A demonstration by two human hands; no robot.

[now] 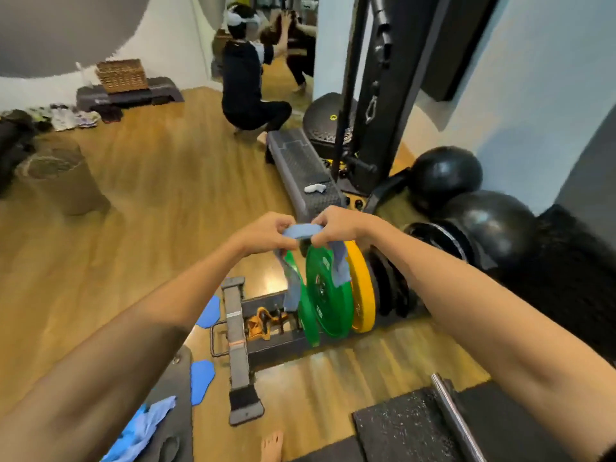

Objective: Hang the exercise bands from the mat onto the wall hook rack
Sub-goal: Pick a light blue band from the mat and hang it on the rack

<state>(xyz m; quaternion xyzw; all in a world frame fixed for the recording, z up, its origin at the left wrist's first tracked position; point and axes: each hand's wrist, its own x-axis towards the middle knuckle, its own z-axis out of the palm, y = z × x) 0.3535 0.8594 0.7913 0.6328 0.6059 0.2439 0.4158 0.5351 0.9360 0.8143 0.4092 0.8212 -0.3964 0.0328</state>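
Both of my hands hold one grey-blue exercise band [304,230] up in front of me, over the weight plates. My left hand [266,232] pinches its top on the left and my right hand [336,225] pinches it on the right. The band's two sides hang down in a loop below my fingers. More blue bands [143,431] lie bunched on the dark mat [173,388] at the bottom left. No wall hook rack shows in this view.
Green [328,295] and yellow [361,288] weight plates stand on a floor rack just under my hands. Black balls [445,175] sit to the right by the wall. A step platform [301,168] and a crouching person [248,78] are ahead. A steel bar [456,421] lies at lower right.
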